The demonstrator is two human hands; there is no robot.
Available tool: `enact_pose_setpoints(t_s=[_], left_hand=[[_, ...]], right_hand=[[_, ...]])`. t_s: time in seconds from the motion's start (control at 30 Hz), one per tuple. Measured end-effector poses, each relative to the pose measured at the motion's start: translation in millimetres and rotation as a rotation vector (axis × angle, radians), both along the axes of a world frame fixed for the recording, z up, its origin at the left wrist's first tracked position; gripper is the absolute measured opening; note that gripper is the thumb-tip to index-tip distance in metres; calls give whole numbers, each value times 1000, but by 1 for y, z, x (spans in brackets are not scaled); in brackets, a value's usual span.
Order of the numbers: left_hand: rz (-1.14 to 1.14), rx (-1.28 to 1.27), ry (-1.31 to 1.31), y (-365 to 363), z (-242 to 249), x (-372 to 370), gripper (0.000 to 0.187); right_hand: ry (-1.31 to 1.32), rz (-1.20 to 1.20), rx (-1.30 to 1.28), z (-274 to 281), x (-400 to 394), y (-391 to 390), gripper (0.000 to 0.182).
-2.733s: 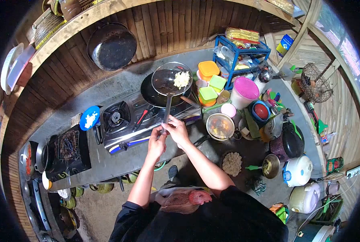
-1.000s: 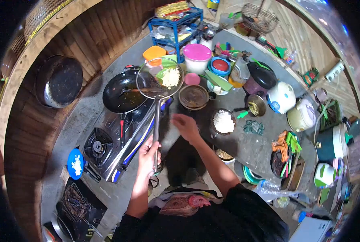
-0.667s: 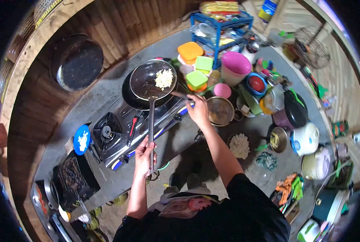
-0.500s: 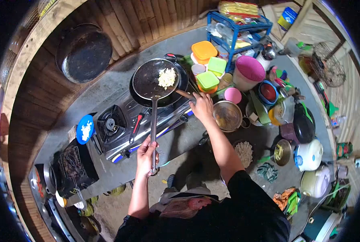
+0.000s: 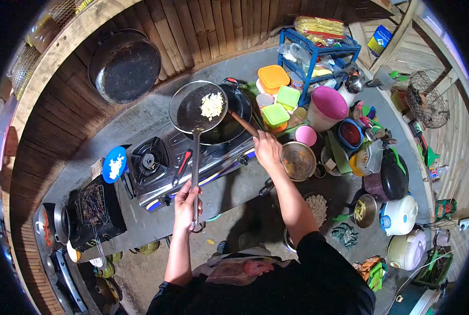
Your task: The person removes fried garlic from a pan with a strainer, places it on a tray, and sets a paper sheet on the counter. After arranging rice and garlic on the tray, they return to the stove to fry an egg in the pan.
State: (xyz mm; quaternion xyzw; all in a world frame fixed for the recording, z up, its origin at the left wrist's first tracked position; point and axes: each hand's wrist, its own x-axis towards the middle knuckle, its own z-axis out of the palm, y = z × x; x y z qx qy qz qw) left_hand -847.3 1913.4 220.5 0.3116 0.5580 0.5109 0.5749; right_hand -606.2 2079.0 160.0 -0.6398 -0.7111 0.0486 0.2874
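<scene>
My left hand [image 5: 186, 203] is closed around the long metal handle of a mesh strainer [image 5: 186, 113], which is raised over the stove. Pale yellow-white chopped food [image 5: 212, 105] lies in the strainer's right side. Under and to the right of it is a dark wok [image 5: 239, 105] on the right burner, partly covered by the strainer. My right hand [image 5: 267, 151] grips a wooden-handled utensil [image 5: 244, 124] that reaches over the wok to the strainer's edge; its far end cannot be made out.
The gas stove [image 5: 166, 178] has a bare left burner, with a red-handled tool [image 5: 182, 167] on top. A blue plate [image 5: 108, 169] of white pieces sits left. Lidded tubs [image 5: 275, 115], a metal pot [image 5: 298, 161] and a blue rack [image 5: 308, 52] stand right. A large pan [image 5: 126, 68] hangs behind.
The strainer has shifted left relative to the wok, so more of the wok shows. My right hand has moved slightly down with the utensil. The camera view has shifted a little.
</scene>
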Motion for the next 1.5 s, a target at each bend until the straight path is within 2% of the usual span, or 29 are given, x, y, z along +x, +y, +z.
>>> enact_pose_setpoints(t_s=[0.07,0.1,0.3,0.33,0.4,0.47,0.57,0.7,0.8,0.9,1.0,1.03,1.07,1.13,1.17,1.2,1.27,1.4,1.5], left_hand=[[14,9,-1,-2,4,-3,38],[24,29,0,-4,8,-3,30],[0,50,-41,-16,6,-20,16],[-19,60,-46,-19,4,-24,16],[-38,65,-78,-23,-1,-35,18],[-84,78,-88,-28,-5,-47,22],[-147,96,-96,-40,0,-62,28],[-268,117,-96,-54,4,-85,31],[-322,135,-99,-55,1,-101,24],[-338,137,-121,-64,6,-106,19],[-374,133,-108,-74,9,-107,16],[-381,138,-85,-82,15,-104,15],[-422,148,-94,-87,14,-101,16],[-458,101,-97,-107,24,-89,23],[-499,98,-99,-116,26,-82,23],[-538,106,-100,-126,27,-75,28],[-626,108,-102,-148,30,-61,33],[-799,95,-115,-203,32,-28,40],[-960,105,-157,-258,36,-4,36]], right_hand=[[16,-32,-24,6,2,-13,26],[36,-55,-55,10,3,-18,28],[182,-146,-105,24,-6,-58,33],[180,-164,-93,22,-8,-64,33],[357,-177,-5,16,-14,-77,34],[368,-256,26,16,-25,-98,35],[631,-288,71,14,-43,-133,33],[631,-325,93,27,-66,-179,34],[591,-481,102,29,-83,-196,37],[565,-472,1,43,-90,-223,37],[672,-541,27,49,-88,-257,39],[676,-583,145,40,-85,-266,39],[676,-617,157,31,-78,-280,39],[979,-636,93,42,-71,-316,37],[1224,-623,68,56,-70,-344,32],[1225,-662,94,60,-66,-366,32],[1472,-641,157,64,-59,-413,22],[1609,-730,290,77,-56,-530,15],[1671,-746,498,72,-64,-632,13]])
